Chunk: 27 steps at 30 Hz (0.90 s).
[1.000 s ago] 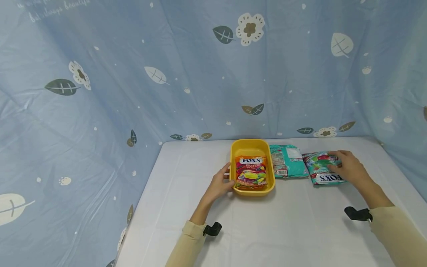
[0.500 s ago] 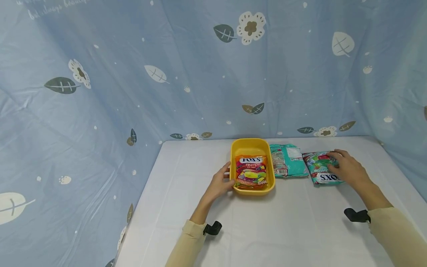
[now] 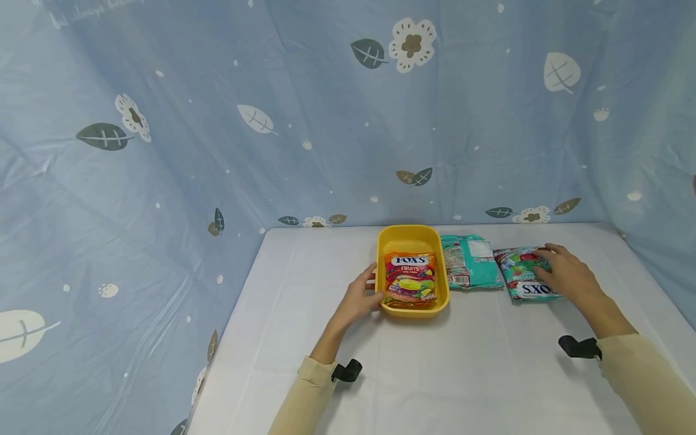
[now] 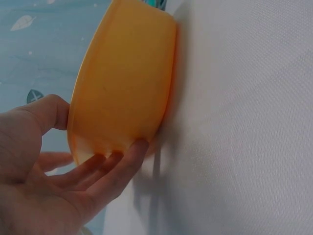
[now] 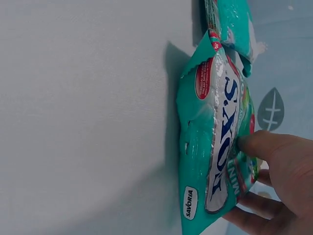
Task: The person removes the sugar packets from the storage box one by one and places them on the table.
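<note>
My left hand (image 3: 356, 300) grips the left side of a yellow plastic tub (image 3: 408, 243). In the left wrist view the thumb is at the rim and the fingertips lie along the tub's outer wall (image 4: 124, 73). An orange and red bag of Fox's fruit candy (image 3: 409, 281) lies inside the tub. On the right, my right hand (image 3: 573, 278) holds a teal bag of Fox's mint candy (image 3: 519, 273) on the table. The right wrist view has its thumb on the printed face of the mint candy bag (image 5: 195, 142) and the fingers around its edge.
Between the tub and the mint bag, a second teal candy bag (image 3: 480, 266) lies back side up. The white tabletop (image 3: 457, 380) ends at a blue patterned curtain (image 3: 326, 121) behind and to the left. Black wrist mounts (image 3: 348, 371) stick out by both sleeves.
</note>
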Tool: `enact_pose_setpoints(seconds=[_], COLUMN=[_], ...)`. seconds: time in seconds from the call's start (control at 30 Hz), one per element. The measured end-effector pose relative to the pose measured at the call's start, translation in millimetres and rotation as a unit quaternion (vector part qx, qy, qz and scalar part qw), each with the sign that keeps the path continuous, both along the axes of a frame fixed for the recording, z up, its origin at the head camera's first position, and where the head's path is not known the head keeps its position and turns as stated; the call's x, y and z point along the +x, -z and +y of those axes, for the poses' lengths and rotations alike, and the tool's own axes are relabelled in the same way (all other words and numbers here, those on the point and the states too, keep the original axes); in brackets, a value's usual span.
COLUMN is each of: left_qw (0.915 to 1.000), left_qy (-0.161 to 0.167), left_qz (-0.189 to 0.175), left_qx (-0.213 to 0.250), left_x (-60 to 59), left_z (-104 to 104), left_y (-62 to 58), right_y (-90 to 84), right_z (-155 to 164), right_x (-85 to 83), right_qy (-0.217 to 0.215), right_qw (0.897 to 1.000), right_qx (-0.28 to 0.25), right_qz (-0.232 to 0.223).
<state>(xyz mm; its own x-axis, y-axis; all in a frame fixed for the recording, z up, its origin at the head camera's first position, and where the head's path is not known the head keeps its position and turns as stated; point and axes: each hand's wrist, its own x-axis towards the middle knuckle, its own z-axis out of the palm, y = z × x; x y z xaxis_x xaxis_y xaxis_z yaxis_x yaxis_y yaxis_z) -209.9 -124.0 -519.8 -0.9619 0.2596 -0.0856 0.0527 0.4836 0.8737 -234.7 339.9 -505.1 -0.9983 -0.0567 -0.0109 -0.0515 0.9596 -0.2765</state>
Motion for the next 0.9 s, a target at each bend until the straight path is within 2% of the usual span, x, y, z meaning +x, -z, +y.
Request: enact_pose_setpoints(seconds=[0.13,0.47,0.9], left_qw=[1.0,0.9999,0.9999], left_qy=[-0.001,-0.002,-0.004], left_qz=[-0.004,-0.008,-0.007], left_qx=[0.0,0.008,0.012], left_x=[0.1,0.0,0.1], left_z=[0.6,1.4,0.8], left_y=[0.4,-0.8,1.0], right_y=[0.7,4.7,0.0], right_z=[-1.5,-4.0,-10.8], right_x=[-2.2,-10.5,-11.1], right_qy=[-0.001,0.03,0.054], right_qw=[1.0,0.999,0.998], right_qx=[0.013,0.011,0.01], right_qz=[0.002,-0.005,-0.022])
